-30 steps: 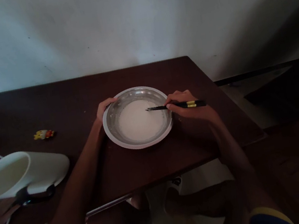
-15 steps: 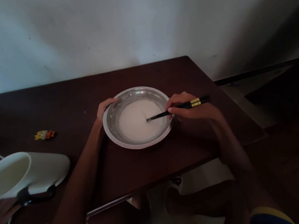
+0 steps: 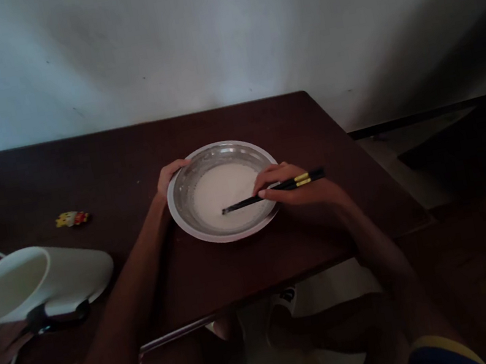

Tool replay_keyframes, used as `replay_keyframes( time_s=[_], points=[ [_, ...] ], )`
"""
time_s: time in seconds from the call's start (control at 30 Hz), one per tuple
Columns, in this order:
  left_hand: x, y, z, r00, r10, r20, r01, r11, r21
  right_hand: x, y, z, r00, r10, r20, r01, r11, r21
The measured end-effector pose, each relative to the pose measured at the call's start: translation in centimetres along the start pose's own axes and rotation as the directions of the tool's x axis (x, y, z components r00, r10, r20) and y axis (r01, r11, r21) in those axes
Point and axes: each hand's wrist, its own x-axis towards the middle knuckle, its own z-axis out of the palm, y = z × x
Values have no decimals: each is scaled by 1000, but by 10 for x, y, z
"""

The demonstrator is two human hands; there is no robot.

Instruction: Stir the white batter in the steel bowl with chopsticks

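Observation:
A wide metal bowl (image 3: pixel 215 236) sits on the dark table, holding a pale, whitish liquid batter (image 3: pixel 212 193). My left hand (image 3: pixel 170 177) grips the bowl's rim at its far left side, fingers over the edge. Over the bowl's right side, my right hand (image 3: pixel 287 184) is closed around a pair of black chopsticks (image 3: pixel 246 202) with gold bands. Their tips dip into the batter left of the fingers, near the bowl's middle.
On the left lies a white container (image 3: pixel 76 272) with a black handle, and a cord beside it. Behind it is a small yellow and red figurine (image 3: pixel 73 218). The dark brown table (image 3: pixel 82 165) meets a pale wall (image 3: pixel 210 38). My legs are below the front edge.
My right hand has shifted left and slightly toward me, carrying the chopstick tips to the left and nearer through the batter. The left hand and the bowl have stayed in place.

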Motion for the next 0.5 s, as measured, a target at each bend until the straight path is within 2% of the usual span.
replay_keyframes(
  time_s=[0.07,0.13,0.23,0.3,0.37,0.43,0.5],
  points=[
    [-3,1,2,1000,-20,-3,20,1000,-7,3,0,11,998,4,-56,-5,1000,-16],
    [-5,2,3,1000,-27,7,27,1000,-14,3,2,14,985,54,-165,-68,994,-82],
    [-3,1,2,1000,-7,22,7,1000,7,-3,5,-2,959,111,-263,-152,979,-139],
    [1,0,0,999,37,20,-37,999,27,-7,4,-13,974,104,-202,-131,984,-121],
    [5,-2,-3,998,66,17,-66,997,50,-7,1,-14,995,57,-87,-62,997,-55],
    [8,-3,-5,998,55,30,-56,996,65,-3,-2,-3,1000,4,-16,-4,1000,8],
    [9,-4,-7,999,21,47,-25,997,68,2,-3,10,999,6,-49,-6,1000,8]
  ],
)
